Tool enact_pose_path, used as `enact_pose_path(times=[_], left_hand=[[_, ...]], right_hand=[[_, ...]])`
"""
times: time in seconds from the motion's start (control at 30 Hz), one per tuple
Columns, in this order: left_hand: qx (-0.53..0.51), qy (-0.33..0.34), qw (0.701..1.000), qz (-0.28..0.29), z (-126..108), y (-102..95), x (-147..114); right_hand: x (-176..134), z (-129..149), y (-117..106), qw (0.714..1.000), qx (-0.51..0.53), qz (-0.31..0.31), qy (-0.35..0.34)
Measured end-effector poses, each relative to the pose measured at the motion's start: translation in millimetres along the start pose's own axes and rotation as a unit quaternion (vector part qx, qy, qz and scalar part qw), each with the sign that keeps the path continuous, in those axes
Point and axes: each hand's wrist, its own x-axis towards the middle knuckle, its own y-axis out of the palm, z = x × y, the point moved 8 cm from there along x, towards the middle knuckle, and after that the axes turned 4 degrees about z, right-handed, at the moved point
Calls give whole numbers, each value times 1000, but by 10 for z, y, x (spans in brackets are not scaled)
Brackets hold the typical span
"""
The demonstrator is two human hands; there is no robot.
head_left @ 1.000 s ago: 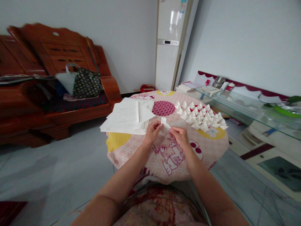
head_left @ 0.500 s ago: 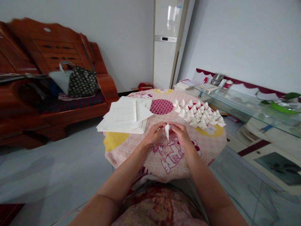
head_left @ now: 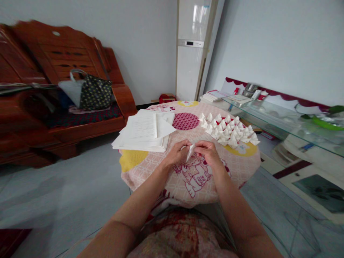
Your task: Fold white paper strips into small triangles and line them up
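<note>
Over the near middle of the round table, a small folded piece of white paper is held in the air between my two hands. My left hand pinches it from the left, fingers curled. On the right, my right hand has its thumb and fingertips closed at the paper's upper edge. The piece is narrow and leans, its lower tip pointing down-left. Beyond my right hand stand several folded white paper boats in close rows. Left of them lies a stack of white paper sheets, the top ones printed.
A pink patterned cloth covers the table. To the right is a glass-topped cabinet bearing papers, a metal pot and a green dish. A wooden sofa with bags stands at left, and a tall white air conditioner at the back.
The folded paper has tipped from nearly upright to a slant, its lower end swinging left. My right hand's fingers have shifted slightly on it. The view has moved a little.
</note>
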Motion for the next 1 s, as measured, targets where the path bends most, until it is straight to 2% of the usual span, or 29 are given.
enact_pose_path(times=[0.17,0.43,0.63,0.83,1.0], left_hand=[[-78,-27,997,4,65,9,5],[-128,-30,991,-1,20,16,-17],[-97,35,995,-1,-150,35,-22],[-70,41,996,-33,-100,-15,-19],[66,62,993,-75,-167,-46,-70]], right_hand=[[-7,-51,38,995,88,32,28],[14,-78,50,996,81,46,18],[27,-66,61,994,101,44,17],[23,-60,78,995,88,46,17],[26,-84,42,999,48,23,9]])
